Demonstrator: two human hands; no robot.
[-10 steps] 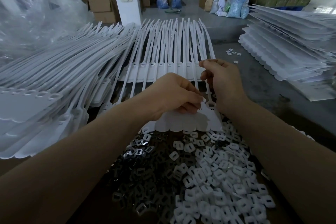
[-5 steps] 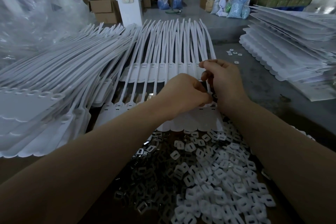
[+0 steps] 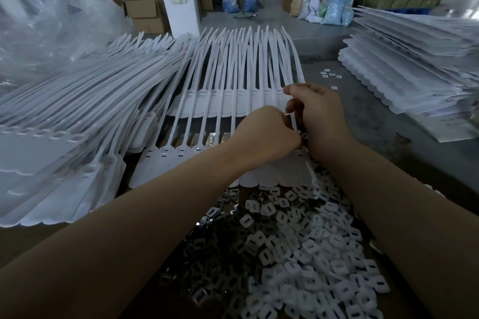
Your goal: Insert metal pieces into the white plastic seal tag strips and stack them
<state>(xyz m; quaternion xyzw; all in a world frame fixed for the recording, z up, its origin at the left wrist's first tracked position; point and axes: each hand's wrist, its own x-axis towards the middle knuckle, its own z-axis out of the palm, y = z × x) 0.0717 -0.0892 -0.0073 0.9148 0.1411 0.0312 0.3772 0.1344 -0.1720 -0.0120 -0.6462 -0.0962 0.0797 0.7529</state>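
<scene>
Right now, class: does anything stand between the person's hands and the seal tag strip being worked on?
Nothing visible does. The left hand and right hand are already on the seal tag strip, meeting at its right end. The fingertips hide the exact spot, so any metal piece there cannot be seen.

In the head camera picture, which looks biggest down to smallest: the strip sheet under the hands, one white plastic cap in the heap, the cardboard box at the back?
1. Strip sheet, clearly largest.
2. Cardboard box, though it stands far off, so its true size is unsure.
3. White plastic cap, smallest despite being near.
</scene>
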